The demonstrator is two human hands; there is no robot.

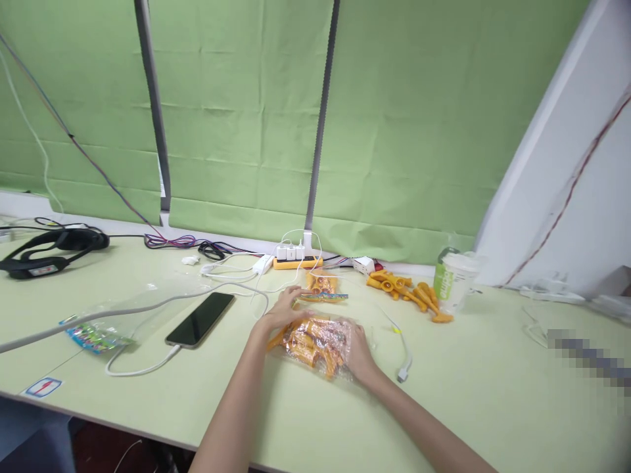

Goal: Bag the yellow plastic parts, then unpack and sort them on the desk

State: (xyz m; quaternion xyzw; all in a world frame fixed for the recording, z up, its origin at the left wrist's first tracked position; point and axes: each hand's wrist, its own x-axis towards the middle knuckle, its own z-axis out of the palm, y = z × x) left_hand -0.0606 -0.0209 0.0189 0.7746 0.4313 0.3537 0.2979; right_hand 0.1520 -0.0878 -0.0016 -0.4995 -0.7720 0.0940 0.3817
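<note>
Bag (315, 343) of orange pieces, clear film, lies on the near middle of the table (444, 407), between the two hands. Left hand (286, 310) at its far left corner, fingers bent and pointing right; whether they pinch the film, cannot tell. Right hand (361, 355) holds the right end, fingertips hidden by glossy film. Just beyond, a second bag (321, 282), also with orange pieces inside, colored strip (328, 297) along its near edge, close to the left fingers. Loose pieces (389, 284) heaped far right, the rightmost ones near the foot of a white and green cup (456, 284). Short white cable (405, 361) to the right of the right hand, well apart from it. Left of the left arm: phone (201, 320), screen dark, white lead (142, 374) plugged into its near end; farther left, a clear wrapper (98, 336) with a printed band. Power strip (298, 263), orange, far middle, white plugs in it. Black headset (54, 249) at far left. Green blind (241, 112) behind.
</note>
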